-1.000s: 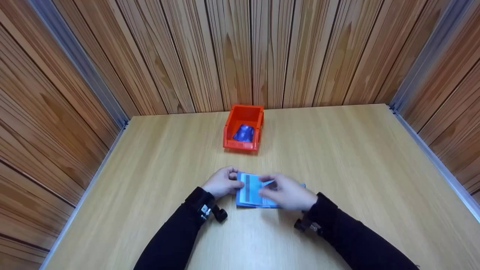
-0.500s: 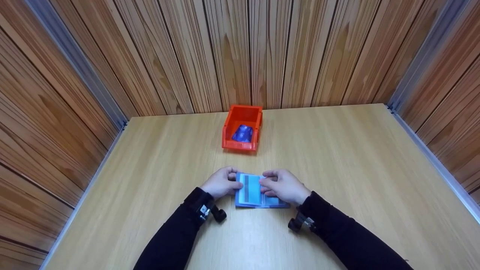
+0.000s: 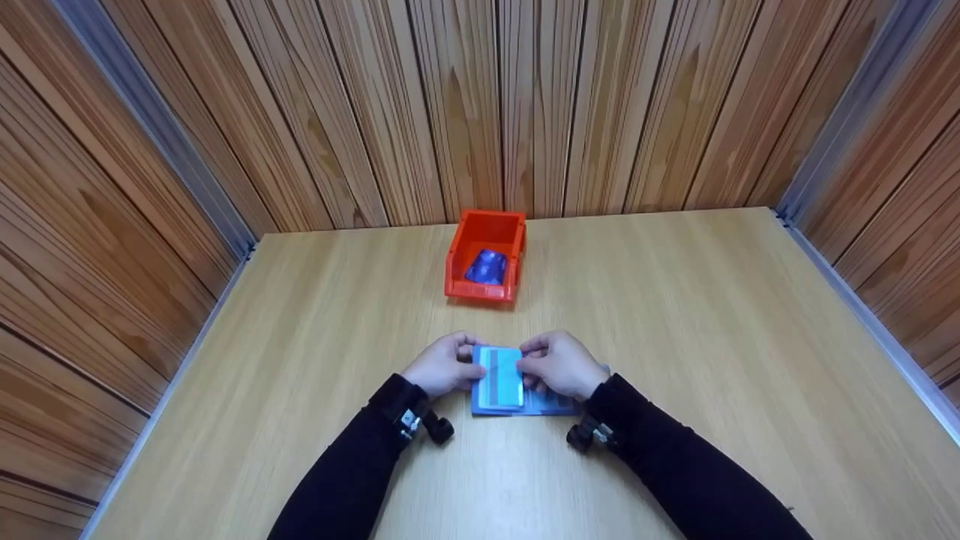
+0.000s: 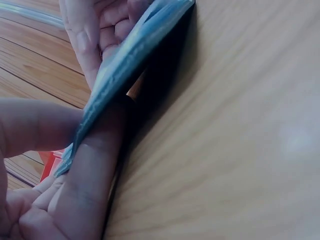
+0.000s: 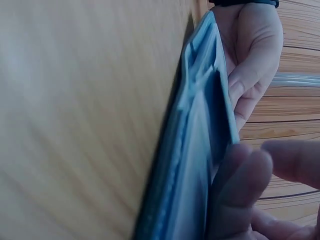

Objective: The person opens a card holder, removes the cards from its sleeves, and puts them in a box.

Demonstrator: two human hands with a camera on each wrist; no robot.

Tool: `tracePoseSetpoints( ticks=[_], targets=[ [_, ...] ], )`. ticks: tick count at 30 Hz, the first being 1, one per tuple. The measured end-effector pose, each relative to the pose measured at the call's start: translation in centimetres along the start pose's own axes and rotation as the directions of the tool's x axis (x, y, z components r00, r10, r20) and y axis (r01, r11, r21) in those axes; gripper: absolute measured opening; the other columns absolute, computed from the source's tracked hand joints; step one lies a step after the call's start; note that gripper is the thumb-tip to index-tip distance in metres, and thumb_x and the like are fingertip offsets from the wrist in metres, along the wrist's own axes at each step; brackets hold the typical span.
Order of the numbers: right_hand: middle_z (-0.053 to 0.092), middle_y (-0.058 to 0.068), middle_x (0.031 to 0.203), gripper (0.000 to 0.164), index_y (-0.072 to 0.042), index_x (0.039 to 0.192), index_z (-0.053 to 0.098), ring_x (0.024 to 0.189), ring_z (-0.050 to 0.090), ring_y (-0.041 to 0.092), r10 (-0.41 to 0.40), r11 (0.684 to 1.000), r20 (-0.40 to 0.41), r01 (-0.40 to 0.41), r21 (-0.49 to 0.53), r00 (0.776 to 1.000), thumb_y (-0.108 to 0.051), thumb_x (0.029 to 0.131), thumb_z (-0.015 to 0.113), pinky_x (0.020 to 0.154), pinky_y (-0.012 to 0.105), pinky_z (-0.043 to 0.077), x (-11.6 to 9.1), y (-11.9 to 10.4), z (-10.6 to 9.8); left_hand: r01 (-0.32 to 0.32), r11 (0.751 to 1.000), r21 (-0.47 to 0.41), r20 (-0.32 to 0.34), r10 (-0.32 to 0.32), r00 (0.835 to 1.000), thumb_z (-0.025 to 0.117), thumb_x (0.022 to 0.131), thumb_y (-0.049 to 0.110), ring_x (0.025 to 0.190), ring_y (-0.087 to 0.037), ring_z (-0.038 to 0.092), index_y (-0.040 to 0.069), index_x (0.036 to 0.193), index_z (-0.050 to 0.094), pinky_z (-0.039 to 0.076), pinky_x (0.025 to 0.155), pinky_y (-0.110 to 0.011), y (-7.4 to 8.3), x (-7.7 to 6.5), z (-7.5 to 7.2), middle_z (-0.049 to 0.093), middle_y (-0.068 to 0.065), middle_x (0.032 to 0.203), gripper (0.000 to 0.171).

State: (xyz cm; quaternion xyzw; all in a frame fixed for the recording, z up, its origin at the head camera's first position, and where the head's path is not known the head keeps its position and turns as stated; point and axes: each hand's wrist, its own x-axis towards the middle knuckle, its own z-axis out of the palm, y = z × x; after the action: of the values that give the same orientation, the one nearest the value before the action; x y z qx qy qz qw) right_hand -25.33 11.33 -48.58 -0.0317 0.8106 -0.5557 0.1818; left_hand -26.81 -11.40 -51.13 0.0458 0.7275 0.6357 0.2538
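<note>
Tabletop point(image 3: 675, 315): hands (curled) on wallet point(image 3: 501, 382)

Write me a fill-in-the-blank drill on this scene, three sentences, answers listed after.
1. Both hands hold a light ____ wallet on the table.
2. Behind the wallet stands an ____ bin.
3. The card lying in the bin is dark ____.
The left hand and right hand each pinch a card at the wallet.
Missing words: blue; orange; blue
</note>
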Motion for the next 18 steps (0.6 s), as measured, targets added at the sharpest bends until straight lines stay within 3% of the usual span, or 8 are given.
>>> tracePoseSetpoints(
  ticks=[6,18],
  targets=[
    [0.069,0.009,0.077,0.020,0.001,0.106,0.063,0.057,0.065,0.015,0.028,0.999,0.004,-0.028,0.024,1.000,-0.002,0.086,0.069,0.052,0.025,0.055,0.29,-0.12,0.03,0.009,1.000,0.004,0.001,-0.009,1.000,0.067,0.087,-0.003,0.093,-0.024,0.069,0.004,0.125,0.050,0.059,0.078,-0.038,-0.04,-0.01,-0.03,0.067,-0.012,0.117,0.042],
    [0.068,0.011,0.070,0.014,0.000,0.097,0.064,0.054,0.065,0.015,0.020,1.000,-0.019,-0.020,0.000,1.000,0.001,0.084,0.069,0.050,0.026,0.054,0.17,-0.01,-0.22,0.035,0.999,0.034,-0.010,-0.035,0.999,0.070,0.087,0.001,0.096,-0.024,0.069,0.010,0.123,0.053,0.059,0.080,-0.038,0.12,0.03,-0.15,0.068,-0.009,0.117,0.041]
  ],
)
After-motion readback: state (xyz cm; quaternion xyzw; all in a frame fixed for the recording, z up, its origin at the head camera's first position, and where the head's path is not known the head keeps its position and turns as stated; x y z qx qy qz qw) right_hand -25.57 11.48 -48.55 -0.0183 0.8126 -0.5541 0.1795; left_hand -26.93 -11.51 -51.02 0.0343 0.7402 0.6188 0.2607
